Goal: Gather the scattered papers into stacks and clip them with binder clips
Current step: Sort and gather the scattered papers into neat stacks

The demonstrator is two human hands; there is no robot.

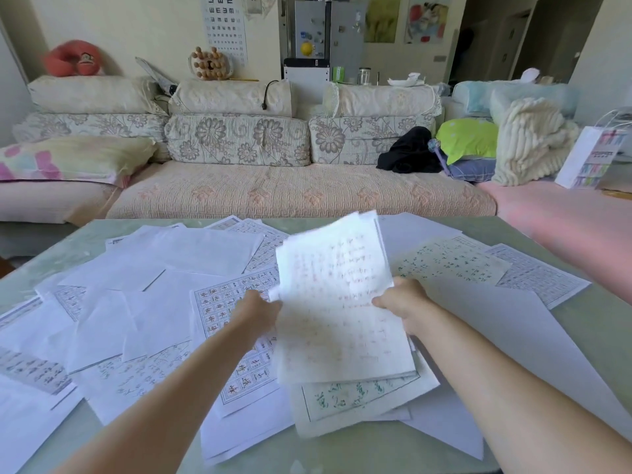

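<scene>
A thin stack of white papers [337, 295] with faint red writing is raised and tilted above the table, blurred by motion. My left hand [258, 311] grips its left edge and my right hand [402, 304] grips its right edge. Beneath and around it, many loose sheets [164, 302] lie scattered and overlapping on the pale green table [588, 333], some blank, some printed with character grids [222, 302], some with green writing [455, 261]. No binder clip is in view.
A floral sofa [301, 193] runs along the table's far edge, with cushions, a black garment [408, 152] and blankets. A white paper bag [588, 159] stands at the right. Sheets overhang the table's near and left edges.
</scene>
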